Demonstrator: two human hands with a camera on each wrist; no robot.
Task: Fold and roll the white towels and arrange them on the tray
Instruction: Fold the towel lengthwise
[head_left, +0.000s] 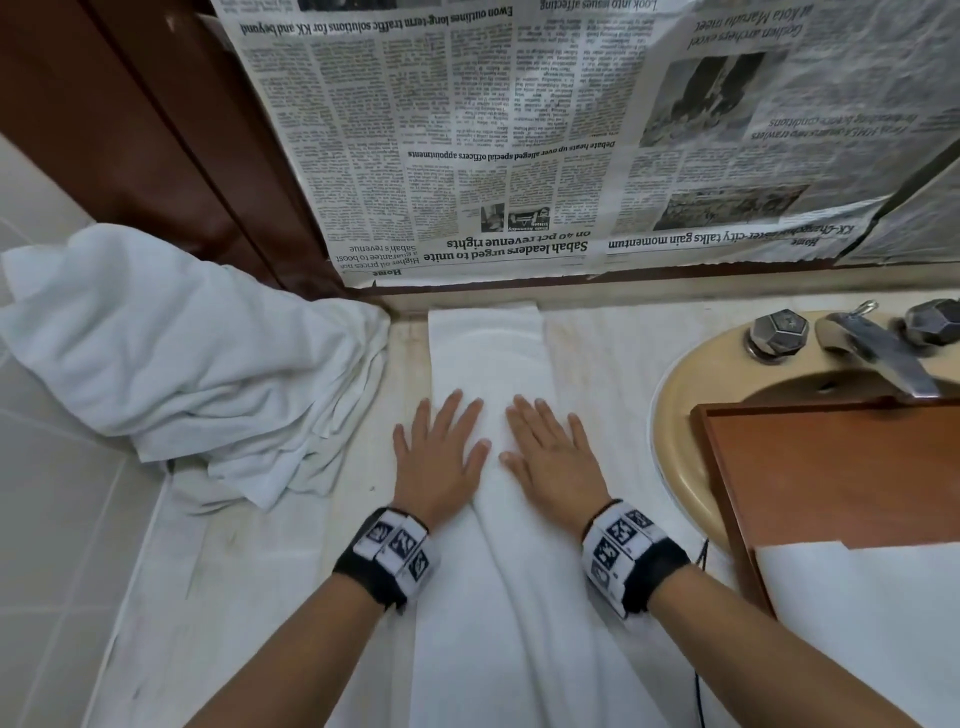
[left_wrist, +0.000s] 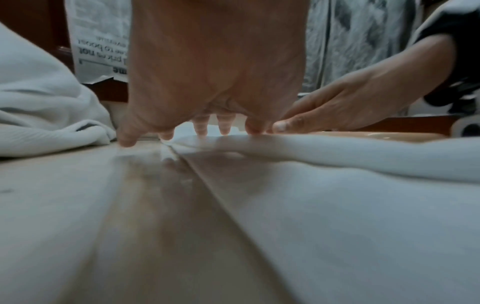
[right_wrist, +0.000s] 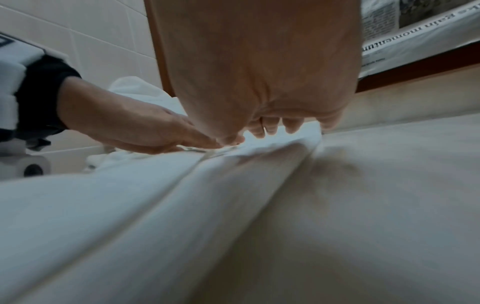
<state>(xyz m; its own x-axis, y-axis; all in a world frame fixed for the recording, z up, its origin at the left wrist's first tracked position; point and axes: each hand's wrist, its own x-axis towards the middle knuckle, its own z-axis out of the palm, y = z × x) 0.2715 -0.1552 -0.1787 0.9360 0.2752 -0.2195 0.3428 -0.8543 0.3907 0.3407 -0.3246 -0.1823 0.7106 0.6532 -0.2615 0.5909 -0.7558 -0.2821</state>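
Note:
A white towel (head_left: 485, 358), folded into a long narrow strip, lies along the counter from the back wall toward me. My left hand (head_left: 441, 452) and right hand (head_left: 550, 452) press flat on it side by side, fingers straight and spread. The left wrist view shows the left hand (left_wrist: 205, 123) on the towel (left_wrist: 337, 205), its outer fingers on the counter. The right wrist view shows the right hand (right_wrist: 275, 125) on the towel (right_wrist: 182, 205). A brown wooden tray (head_left: 831, 467) sits over the sink at right, with white cloth (head_left: 857, 623) at its near end.
A crumpled heap of white towels (head_left: 192, 364) lies on the counter at left. A beige sink (head_left: 675, 415) with metal taps (head_left: 878, 353) is at the right. Newspaper (head_left: 519, 130) covers the wall behind. Tiled wall stands to the left.

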